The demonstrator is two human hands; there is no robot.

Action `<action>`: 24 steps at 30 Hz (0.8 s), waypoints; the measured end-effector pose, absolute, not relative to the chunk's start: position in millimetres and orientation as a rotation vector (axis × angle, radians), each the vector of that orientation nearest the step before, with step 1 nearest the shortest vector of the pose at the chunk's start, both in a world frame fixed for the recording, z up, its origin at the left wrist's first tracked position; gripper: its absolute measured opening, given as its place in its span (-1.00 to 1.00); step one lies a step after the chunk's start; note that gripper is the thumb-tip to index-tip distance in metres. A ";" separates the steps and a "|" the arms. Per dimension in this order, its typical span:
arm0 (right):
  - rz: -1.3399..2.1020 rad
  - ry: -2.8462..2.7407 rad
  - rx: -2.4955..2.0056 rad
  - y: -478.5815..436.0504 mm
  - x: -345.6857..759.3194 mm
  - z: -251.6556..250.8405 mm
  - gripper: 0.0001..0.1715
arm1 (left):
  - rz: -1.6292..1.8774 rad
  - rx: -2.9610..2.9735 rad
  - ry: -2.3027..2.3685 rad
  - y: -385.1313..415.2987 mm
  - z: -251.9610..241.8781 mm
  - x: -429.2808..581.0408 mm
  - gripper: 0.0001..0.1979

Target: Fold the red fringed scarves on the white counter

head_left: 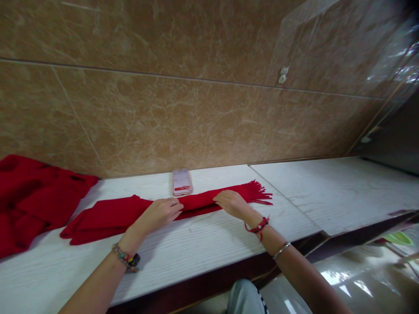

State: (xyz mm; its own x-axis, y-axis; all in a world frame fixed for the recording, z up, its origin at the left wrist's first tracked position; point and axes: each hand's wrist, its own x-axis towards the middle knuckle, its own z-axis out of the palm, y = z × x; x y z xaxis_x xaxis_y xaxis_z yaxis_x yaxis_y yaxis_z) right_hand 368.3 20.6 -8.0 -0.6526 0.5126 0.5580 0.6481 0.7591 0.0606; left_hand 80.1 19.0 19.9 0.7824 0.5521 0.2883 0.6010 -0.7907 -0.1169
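Observation:
A red scarf [199, 201] lies lengthwise on the white tabletop, folded into a narrow band, with its fringe [260, 192] spread at the right end. Its left part is wider and still shows layered folds. My left hand [163, 211] grips the scarf near its middle, fingers closed over the cloth. Farther right, my right hand [232, 201] pinches the band a short way from the fringe. The thumbs are partly hidden, and so is the cloth under both palms.
A heap of red cloth [36, 200] rests at the far left. A phone [181, 182] lies behind the scarf, close to the brown tiled wall [183, 117]. The table's dark front edge [209, 283] runs along my side, with a shiny floor below. Something green [399, 238] is at the lower right.

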 end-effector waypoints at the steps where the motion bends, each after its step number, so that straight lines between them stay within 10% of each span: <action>1: -0.300 -2.463 -0.877 20.3 368.4 -8.0 -0.80 | -0.291 -2.779 -0.900 16.4 20.2 81.4 -0.79; 24: -0.594 -2.615 -0.919 18.9 362.3 -11.2 -0.80 | -0.156 -2.712 -0.821 24.3 -0.2 79.4 -0.85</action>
